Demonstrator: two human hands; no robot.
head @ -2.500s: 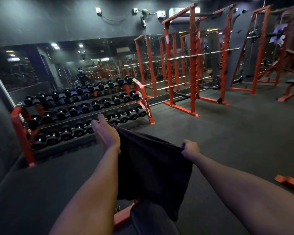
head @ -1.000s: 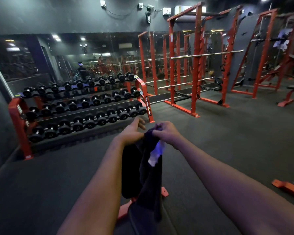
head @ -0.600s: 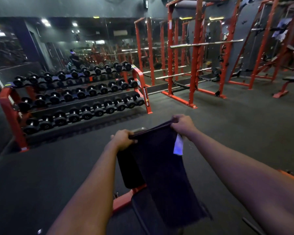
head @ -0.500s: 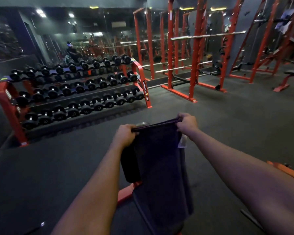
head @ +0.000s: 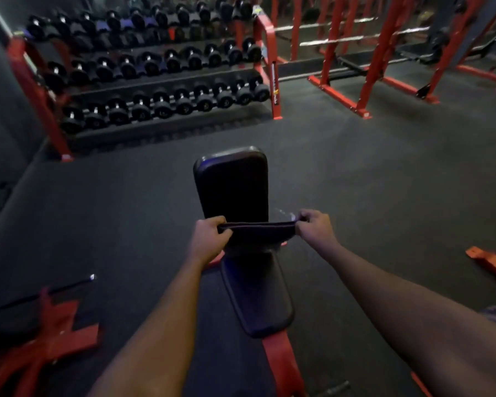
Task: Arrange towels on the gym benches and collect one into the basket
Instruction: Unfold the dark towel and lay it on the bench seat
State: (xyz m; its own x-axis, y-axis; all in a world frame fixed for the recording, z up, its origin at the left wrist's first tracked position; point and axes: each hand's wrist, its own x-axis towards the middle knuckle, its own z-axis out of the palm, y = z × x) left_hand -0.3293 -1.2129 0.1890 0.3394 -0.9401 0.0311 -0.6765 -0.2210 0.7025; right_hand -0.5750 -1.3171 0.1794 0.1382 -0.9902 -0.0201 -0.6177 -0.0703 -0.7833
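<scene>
Head camera looks steeply down, close over the bench (head: 232, 184).

Towel (head: 257, 231) above bench (head: 235, 190) middle, between hands; dumbbell rack (head: 155, 73) beyond, left.

The bench (head: 231, 184) stood on the dark rubber floor (head: 370, 181), its broad black back pad at the far end and its narrower seat pad (head: 258, 296) at the near end, on a red frame (head: 279, 365). A dark towel (head: 257, 230) hung across the join of the pads; whether it touched them could not be told. A red dumbbell rack (head: 155, 81) with three loaded tiers and red power racks (head: 364, 67) also stood on the floor.
</scene>
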